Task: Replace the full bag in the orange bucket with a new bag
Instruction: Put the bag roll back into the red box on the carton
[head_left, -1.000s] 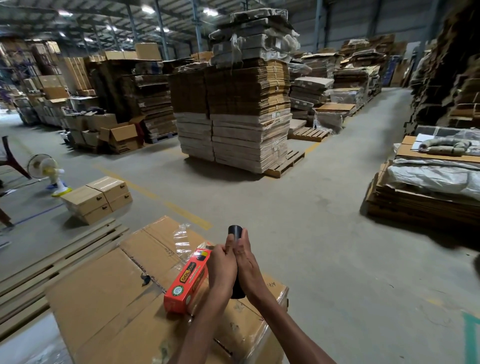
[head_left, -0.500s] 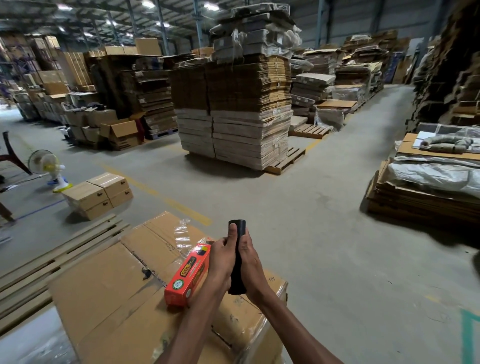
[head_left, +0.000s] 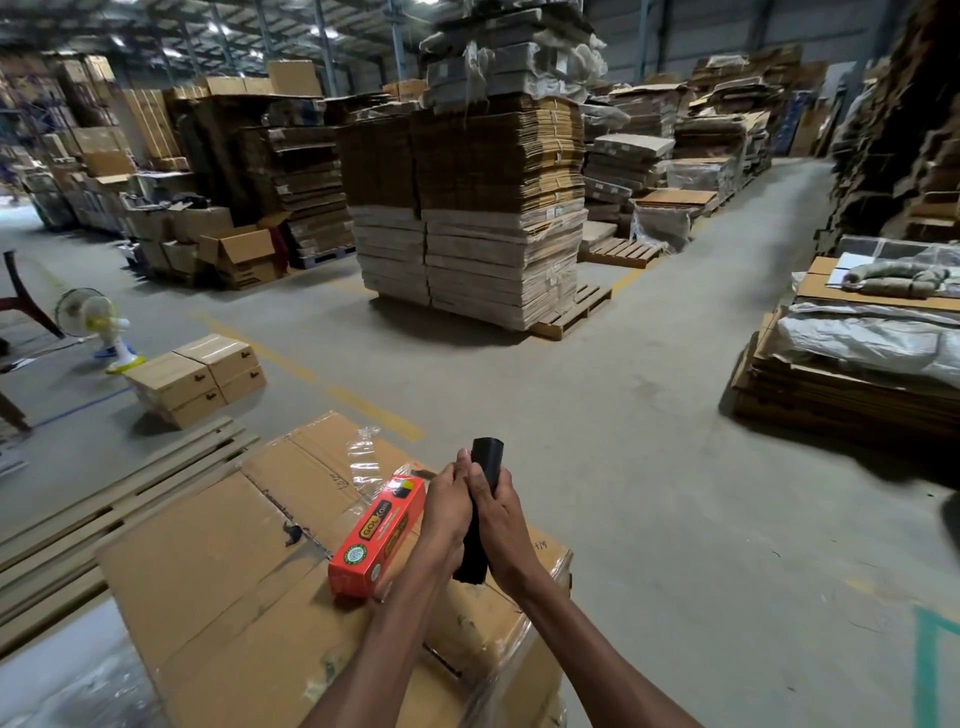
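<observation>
- Gripped together in the left hand and right hand: a black bag roll, upright, above the carton.
- Lay just left of the hands on that carton: an orange box.
- Stood farther off across the concrete floor: a pallet of flat cardboard.
- Showed nowhere: the orange bucket.

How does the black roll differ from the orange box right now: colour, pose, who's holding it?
The black roll is plain, dark and cylindrical; the orange box is a bright printed carton. The roll stands nearly upright, clasped between the left hand and the right hand; the box lies flat on the wrapped cardboard carton, with no hand gripping it. Both are long and narrow, side by side.
</observation>
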